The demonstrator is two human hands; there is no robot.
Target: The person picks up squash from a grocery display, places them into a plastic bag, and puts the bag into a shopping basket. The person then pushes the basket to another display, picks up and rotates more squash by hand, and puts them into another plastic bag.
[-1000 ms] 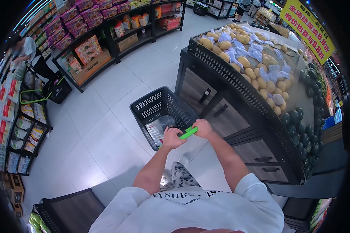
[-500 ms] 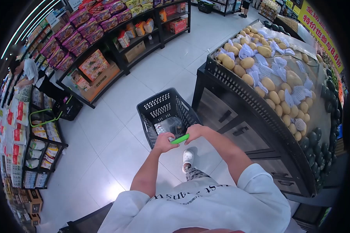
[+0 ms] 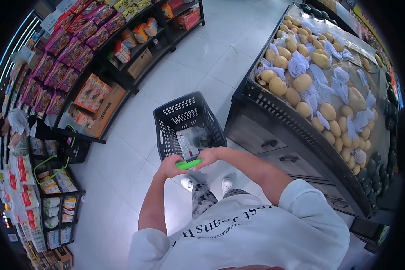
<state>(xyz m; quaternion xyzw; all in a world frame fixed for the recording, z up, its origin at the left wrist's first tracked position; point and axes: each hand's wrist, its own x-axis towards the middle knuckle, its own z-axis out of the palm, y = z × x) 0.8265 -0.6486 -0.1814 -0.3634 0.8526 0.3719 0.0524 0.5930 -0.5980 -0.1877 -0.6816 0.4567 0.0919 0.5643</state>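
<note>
Pale floor tiles [image 3: 126, 175] beneath your grip, black perforated basket [image 3: 181, 116] just beyond, your left hand [image 3: 169, 166] and right hand [image 3: 209, 158] clasping its green handle [image 3: 188, 164].

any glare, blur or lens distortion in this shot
Head view: strong fisheye bend, curving the shelf and stand, with black corners; head view: pale glare on the floor; head view: basket and green handle fairly clear, but the clear bag's dark contents are hard to make out.
</note>
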